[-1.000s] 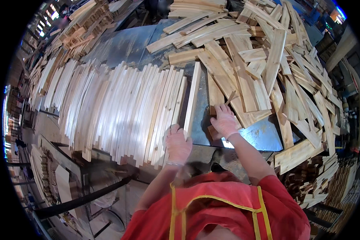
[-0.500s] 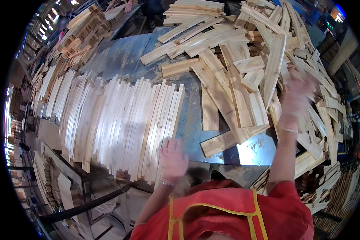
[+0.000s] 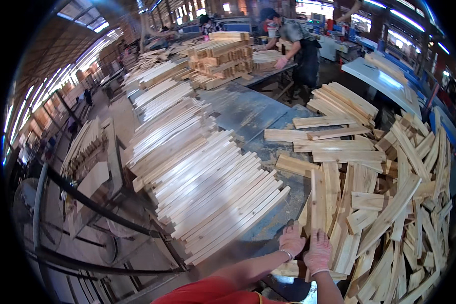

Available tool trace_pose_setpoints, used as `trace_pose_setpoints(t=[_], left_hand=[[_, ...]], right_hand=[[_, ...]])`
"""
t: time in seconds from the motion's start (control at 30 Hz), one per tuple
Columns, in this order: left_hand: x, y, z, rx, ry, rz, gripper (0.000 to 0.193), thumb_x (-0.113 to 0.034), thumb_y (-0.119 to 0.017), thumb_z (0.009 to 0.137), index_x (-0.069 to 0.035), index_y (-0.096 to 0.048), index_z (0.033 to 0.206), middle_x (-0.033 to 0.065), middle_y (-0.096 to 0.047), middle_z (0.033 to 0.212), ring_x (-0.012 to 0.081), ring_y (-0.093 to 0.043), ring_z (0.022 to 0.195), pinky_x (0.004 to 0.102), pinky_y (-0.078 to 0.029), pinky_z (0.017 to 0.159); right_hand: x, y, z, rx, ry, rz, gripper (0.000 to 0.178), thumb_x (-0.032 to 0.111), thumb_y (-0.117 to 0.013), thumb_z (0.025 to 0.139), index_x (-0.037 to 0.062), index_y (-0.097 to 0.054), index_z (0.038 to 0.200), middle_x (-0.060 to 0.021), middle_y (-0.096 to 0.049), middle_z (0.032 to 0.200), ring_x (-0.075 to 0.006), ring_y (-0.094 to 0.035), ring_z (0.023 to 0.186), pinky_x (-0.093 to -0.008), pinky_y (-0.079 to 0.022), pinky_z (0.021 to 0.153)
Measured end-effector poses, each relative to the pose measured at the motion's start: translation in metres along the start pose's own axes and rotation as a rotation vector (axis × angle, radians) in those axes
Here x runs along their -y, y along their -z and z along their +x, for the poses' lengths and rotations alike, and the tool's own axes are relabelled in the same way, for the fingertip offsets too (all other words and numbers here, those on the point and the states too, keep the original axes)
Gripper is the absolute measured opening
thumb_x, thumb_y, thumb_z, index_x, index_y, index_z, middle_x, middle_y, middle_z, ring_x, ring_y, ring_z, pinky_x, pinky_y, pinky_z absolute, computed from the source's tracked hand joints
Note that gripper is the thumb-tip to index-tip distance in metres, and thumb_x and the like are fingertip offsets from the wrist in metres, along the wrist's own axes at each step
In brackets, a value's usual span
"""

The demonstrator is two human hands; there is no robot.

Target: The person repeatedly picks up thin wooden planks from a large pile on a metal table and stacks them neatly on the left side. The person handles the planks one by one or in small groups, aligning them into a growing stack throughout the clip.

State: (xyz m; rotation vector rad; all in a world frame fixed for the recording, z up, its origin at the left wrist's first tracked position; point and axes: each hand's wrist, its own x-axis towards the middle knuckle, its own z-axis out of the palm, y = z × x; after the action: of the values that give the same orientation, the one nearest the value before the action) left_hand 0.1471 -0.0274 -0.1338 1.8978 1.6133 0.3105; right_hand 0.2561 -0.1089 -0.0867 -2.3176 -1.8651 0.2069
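A long pale wooden board (image 3: 318, 200) points away from me at the left edge of a loose heap. My right hand (image 3: 318, 252), in a pinkish work glove, grips its near end, with the fingers lying along the wood. Close beside it, my gloved left hand (image 3: 292, 240) has its fingers stretched forward by the board's left side, apparently not around anything. Under the hands, more boards are partly hidden. Left of them, a row of narrow wooden strips (image 3: 223, 192) lies side by side on the blue-grey metal table (image 3: 243, 109).
A jumbled heap of boards (image 3: 380, 202) covers the right side. Stacked wooden blocks (image 3: 220, 58) stand at the far end, where another person (image 3: 299, 45) works. A dark metal rail (image 3: 101, 202) runs along the left, beside a low bench (image 3: 117, 169).
My view has swung up and left. My left hand has left the strip row's near right edge and moved right to the boards. My right hand has come back from the heap onto one board.
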Motion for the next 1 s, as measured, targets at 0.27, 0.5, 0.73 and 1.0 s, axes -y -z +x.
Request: trace_pose_setpoints(t=[0.27,0.5,0.73,1.0], left_hand=[[-0.042,-0.016,0.015,0.315,0.015,-0.572,0.047,-0.037,-0.075,0.084,0.004,-0.071,0.106,0.0289,-0.073,0.107,0.0407,-0.071,0.101,0.0453,-0.055,0.089],[0.081,0.14,-0.077,0.236,-0.229,-0.265,0.037,-0.04,-0.063,0.094,-0.004,-0.066,0.102,0.0212,-0.071,0.104,0.0431,-0.068,0.099,0.0501,-0.053,0.085],[0.149,0.212,-0.166,0.192,-0.154,0.091,0.038,-0.04,-0.066,0.095,-0.007,-0.063,0.113,0.0174,-0.07,0.11,0.0408,-0.069,0.104,0.0514,-0.054,0.093],[0.187,0.221,-0.14,0.074,-0.475,0.593,0.052,-0.026,-0.059,0.09,-0.009,-0.057,0.139,0.0101,-0.06,0.134,0.028,-0.053,0.13,0.0461,-0.04,0.108]], right_hand=[[-0.109,0.023,0.002,-0.097,-0.221,0.907,0.095,-0.006,-0.059,0.074,0.0017,-0.033,0.165,-0.0217,-0.06,0.15,-0.0389,-0.06,0.135,-0.0433,-0.05,0.111],[0.026,0.089,-0.065,0.003,-0.161,1.602,0.097,-0.009,-0.056,0.068,-0.0022,-0.036,0.162,-0.0172,-0.058,0.149,-0.0294,-0.059,0.136,-0.0381,-0.046,0.116],[0.166,-0.073,-0.111,-0.223,-0.308,1.009,0.082,0.007,-0.067,0.086,0.0002,-0.037,0.162,-0.0195,-0.059,0.145,-0.0308,-0.062,0.124,-0.0375,-0.05,0.109],[0.185,-0.047,-0.039,0.521,0.127,1.15,0.094,0.023,-0.077,0.084,0.0034,-0.033,0.165,-0.0241,-0.059,0.146,-0.0364,-0.062,0.127,-0.041,-0.047,0.112]])
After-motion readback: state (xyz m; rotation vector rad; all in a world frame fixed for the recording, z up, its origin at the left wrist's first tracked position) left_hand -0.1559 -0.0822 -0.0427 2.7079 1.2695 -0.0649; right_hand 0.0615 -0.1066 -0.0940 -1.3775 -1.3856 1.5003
